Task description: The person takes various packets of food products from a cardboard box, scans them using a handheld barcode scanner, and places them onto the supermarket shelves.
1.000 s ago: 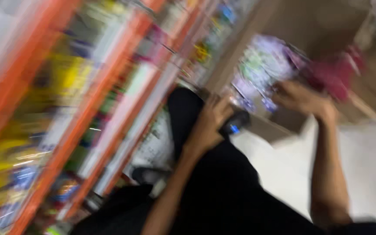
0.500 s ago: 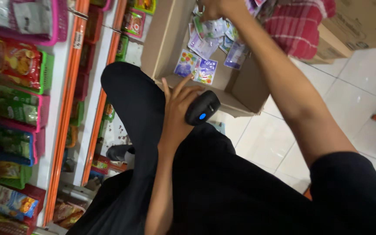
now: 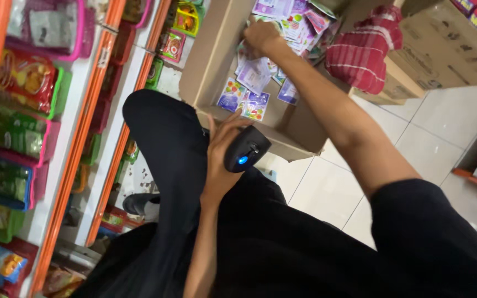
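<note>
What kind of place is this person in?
Most likely a small shop. Orange-edged shelves hold colourful snack bags, an open brown cardboard box is full of small purple sachets, and the left hand holds a black handheld scanner with a blue light.

Left hand (image 3: 224, 146) gripping black scanner (image 3: 247, 150), right hand (image 3: 260, 37) among sachets (image 3: 255, 74) in cardboard box (image 3: 208, 60)

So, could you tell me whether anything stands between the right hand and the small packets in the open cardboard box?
Nothing visible does. The right hand is already inside the cardboard box, resting on the packets. The left hand holds a black scanner outside the box's near edge, clear of that reach.
</note>
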